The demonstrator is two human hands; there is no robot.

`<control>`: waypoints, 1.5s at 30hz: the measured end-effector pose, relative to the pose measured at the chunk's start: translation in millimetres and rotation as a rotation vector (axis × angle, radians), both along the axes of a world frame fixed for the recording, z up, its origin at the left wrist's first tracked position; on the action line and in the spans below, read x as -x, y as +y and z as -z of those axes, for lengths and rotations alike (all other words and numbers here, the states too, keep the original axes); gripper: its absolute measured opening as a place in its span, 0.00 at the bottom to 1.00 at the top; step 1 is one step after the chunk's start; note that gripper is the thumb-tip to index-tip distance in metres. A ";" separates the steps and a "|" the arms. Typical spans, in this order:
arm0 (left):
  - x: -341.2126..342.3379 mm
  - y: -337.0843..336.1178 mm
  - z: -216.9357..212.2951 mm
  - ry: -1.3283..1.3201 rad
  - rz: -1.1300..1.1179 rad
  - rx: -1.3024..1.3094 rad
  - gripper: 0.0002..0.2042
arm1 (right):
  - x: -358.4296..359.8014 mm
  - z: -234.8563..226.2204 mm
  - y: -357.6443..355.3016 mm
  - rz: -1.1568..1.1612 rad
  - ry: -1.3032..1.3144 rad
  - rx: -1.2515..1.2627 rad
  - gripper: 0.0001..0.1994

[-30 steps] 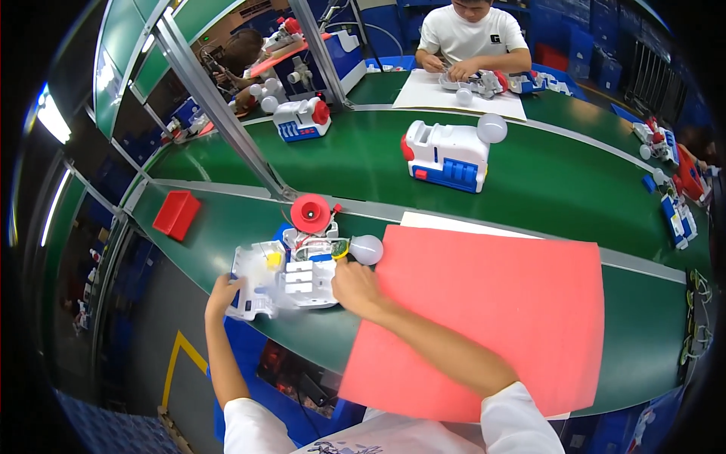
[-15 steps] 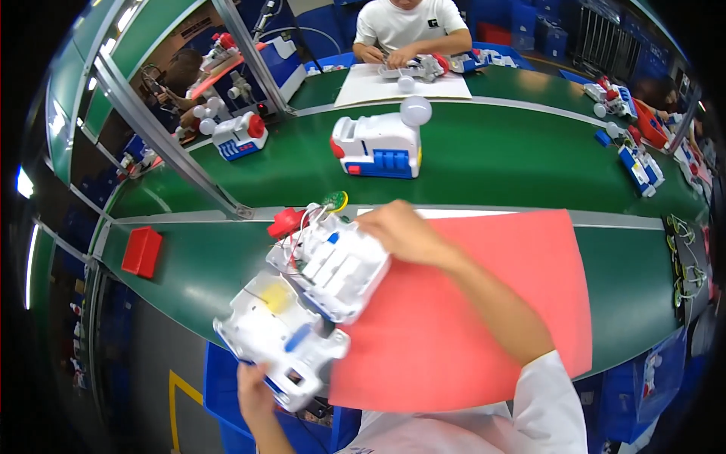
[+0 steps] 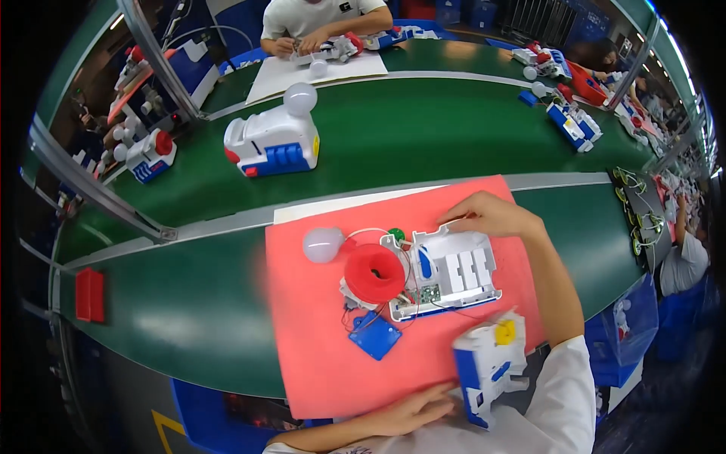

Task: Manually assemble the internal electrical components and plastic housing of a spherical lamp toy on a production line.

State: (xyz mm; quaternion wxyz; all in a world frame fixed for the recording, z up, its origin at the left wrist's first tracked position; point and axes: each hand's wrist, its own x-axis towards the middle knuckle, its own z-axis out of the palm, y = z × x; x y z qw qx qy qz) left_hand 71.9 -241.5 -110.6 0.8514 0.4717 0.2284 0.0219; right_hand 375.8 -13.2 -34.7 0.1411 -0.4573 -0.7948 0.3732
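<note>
Over to mid-frame comes the wired shell half [image 3: 474, 269], squarely on the red mat [image 3: 302, 340] now, red funnel [image 3: 363, 286] and white bulb [image 3: 324, 244] on its left! Right hand [image 3: 495, 215] pinches its upper rim; left hand [image 3: 414, 413] lies half-curled at lower centre, beside the other shell half [image 3: 490, 357], its grip impossible to tell. Best handling, I'd judge: steady that rim, keep the thin wires [image 3: 368, 230] slack.

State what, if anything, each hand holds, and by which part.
Right hand: ribbed white plastic housing half, by its far edge. Left hand: beside the blue-sided white plastic shell; a hold cannot be told.
</note>
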 end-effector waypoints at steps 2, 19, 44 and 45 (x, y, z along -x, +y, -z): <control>20.5 17.1 -17.2 0.045 0.047 -0.049 0.24 | 21.3 -6.8 3.5 -0.014 -0.027 -0.099 0.14; 38.9 168.6 -28.5 0.280 -0.829 -0.996 0.44 | 170.2 -12.4 56.0 0.039 -0.022 -0.228 0.38; 82.9 186.2 -54.9 0.266 -0.780 -0.974 0.37 | -34.8 -4.1 -112.0 1.076 1.067 -0.486 0.25; 79.0 189.8 -57.8 0.265 -0.778 -0.972 0.37 | -35.4 -6.6 -113.7 1.042 1.116 -0.486 0.26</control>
